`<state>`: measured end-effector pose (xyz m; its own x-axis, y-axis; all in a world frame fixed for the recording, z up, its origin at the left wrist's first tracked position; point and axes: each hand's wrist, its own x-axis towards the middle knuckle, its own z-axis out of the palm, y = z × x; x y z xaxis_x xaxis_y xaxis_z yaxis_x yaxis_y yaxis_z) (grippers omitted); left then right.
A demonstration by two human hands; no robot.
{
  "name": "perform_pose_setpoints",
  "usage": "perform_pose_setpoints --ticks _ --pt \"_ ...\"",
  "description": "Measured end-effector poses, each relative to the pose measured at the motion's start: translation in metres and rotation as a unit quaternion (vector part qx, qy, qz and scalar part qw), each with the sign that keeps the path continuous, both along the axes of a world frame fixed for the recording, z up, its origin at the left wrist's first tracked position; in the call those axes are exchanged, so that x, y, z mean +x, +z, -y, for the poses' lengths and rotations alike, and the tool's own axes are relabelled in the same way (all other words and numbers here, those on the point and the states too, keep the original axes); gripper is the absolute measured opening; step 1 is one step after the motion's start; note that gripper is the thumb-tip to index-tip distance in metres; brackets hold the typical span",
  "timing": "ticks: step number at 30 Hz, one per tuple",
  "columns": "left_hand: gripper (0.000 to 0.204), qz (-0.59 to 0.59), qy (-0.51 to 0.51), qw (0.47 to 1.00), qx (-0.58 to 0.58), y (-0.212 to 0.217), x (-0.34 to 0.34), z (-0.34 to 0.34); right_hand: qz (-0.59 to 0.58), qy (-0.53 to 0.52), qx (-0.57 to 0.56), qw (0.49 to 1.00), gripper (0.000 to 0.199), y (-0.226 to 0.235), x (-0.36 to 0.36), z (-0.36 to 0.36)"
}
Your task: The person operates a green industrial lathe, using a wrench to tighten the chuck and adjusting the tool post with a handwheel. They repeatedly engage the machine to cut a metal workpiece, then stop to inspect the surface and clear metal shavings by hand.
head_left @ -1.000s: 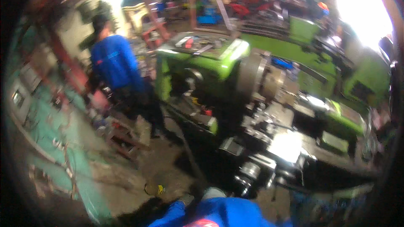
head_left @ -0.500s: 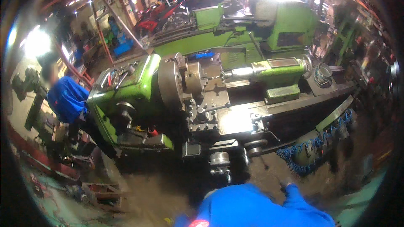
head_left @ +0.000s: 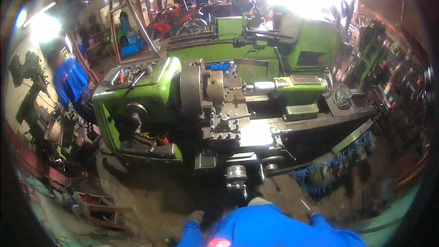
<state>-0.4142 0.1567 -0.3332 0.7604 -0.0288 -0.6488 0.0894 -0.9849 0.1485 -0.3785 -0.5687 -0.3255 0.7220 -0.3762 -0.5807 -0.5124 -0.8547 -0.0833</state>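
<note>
In front of me stands a large green lathe [head_left: 151,93] with a steel chuck [head_left: 192,87] holding a round workpiece [head_left: 215,86]. A drill bit in the tailstock [head_left: 299,89] points at the workpiece. The tool post [head_left: 225,121] sits on the carriage, above the handwheels [head_left: 236,173]. My left hand [head_left: 197,216], apparently in a grey glove, hangs low before the lathe, touching nothing visible; its fingers are too small to read. My right hand [head_left: 313,211] is low at the right, closed on a thin pale stick [head_left: 305,205] whose kind I cannot make out.
Loose tools [head_left: 132,74] lie on the headstock. A blue coiled hose [head_left: 315,178] hangs at the lathe's right front, and a metal bucket [head_left: 342,95] stands at the bed's end. Another person in blue [head_left: 71,80] is at the left. A second green lathe [head_left: 251,52] stands behind.
The view has shifted a little. My left hand has come into sight at the lower edge, and the pale stick now shows in my right hand. The person at the left has turned and straightened.
</note>
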Motion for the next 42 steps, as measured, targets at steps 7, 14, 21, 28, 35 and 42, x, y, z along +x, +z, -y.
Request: perform_pose_setpoints --ticks 7,14,21,28,35,42 --pt "0.032 0.024 0.055 0.996 -0.066 -0.008 -0.052 0.051 0.107 -0.008 0.068 0.992 0.054 0.004 0.091 -0.008" --pt "0.033 0.045 0.241 0.969 -0.038 0.073 -0.102 0.108 0.144 0.110 0.016 0.983 0.051 0.007 0.169 0.021" --pt "0.035 0.261 0.353 0.898 0.008 0.090 -0.036 0.195 0.168 -0.112 0.313 0.928 0.027 0.032 0.225 0.083" --pt "0.035 0.296 0.315 0.878 -0.203 0.243 0.166 0.300 0.240 -0.164 0.637 0.713 0.019 0.138 0.315 0.007" --pt "0.046 0.297 0.218 0.820 -0.438 0.341 0.278 0.373 0.208 0.055 0.689 0.692 0.016 0.310 0.328 -0.181" --pt "0.024 0.498 0.105 0.765 -0.396 0.313 0.321 0.351 0.172 0.075 0.649 0.737 0.026 0.329 0.346 -0.223"
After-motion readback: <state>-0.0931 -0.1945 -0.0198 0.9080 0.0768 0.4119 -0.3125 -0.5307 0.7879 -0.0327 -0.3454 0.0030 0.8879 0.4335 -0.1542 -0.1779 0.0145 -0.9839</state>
